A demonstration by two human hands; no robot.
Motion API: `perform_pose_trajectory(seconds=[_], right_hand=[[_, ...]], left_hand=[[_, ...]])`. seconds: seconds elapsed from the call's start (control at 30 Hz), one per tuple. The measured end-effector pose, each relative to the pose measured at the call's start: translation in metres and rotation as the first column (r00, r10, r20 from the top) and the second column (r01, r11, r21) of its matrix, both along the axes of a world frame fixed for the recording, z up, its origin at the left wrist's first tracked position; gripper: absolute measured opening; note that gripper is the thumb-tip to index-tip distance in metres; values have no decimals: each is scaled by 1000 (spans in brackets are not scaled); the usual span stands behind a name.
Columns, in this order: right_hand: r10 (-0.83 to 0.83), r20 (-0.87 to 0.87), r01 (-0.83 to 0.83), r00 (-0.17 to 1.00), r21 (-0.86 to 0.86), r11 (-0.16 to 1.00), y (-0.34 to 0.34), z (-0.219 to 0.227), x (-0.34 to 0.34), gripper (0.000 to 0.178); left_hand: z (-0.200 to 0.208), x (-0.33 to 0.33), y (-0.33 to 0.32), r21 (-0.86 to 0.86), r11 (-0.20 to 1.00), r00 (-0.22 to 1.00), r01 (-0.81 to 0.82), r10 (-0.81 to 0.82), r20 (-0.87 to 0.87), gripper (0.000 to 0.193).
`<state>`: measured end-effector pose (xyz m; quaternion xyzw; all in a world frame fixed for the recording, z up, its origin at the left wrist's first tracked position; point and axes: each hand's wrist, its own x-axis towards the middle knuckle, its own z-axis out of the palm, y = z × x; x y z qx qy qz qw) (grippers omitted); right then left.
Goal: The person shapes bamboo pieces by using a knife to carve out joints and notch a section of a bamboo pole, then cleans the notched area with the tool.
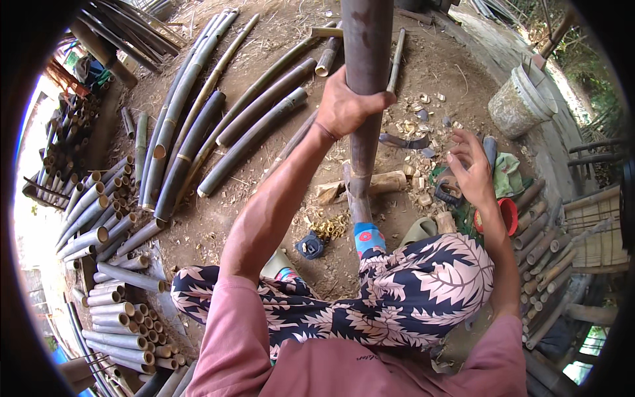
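Observation:
A thick dark bamboo pole (pixel 368 53) rises before me, its lower end by a wooden block (pixel 387 182) on the ground. My left hand (pixel 349 106) is wrapped round this pole at mid-height, thumb across its front. To the right, my right hand (pixel 472 171) hovers with fingers apart and slightly bent, holding nothing. Just below it lies a black handle-like object (pixel 448 193), its kind unclear. A dark curved blade (pixel 405 141) rests among wood chips right of the pole. Near my feet sits a dark blue tape measure (pixel 309 245).
Long bamboo poles (pixel 254 142) lie across the dirt at left. Stacks of cut bamboo (pixel 122 321) fill the left side, and more pieces (pixel 546 255) are piled at right. A dirty white bucket (pixel 522 102), a green cloth (pixel 507 175) and a red round container (pixel 508 215) stand right.

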<state>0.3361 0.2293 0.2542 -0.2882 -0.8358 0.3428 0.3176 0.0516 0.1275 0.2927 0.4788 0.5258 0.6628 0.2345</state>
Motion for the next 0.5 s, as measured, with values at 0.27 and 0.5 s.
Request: perform_pose_trajectory(seconds=[0.27,0.5], right_hand=[[92,-112,-87,989,47,995,-23,67,-10,49],[313,-320,-91,894,555,827,-42,223,-51,32]], left_hand=[[-3,26,-10,-49,999,1000,22,-23,-8,64],[-26,60,-35,45,997,977,65,-54,-208,70]])
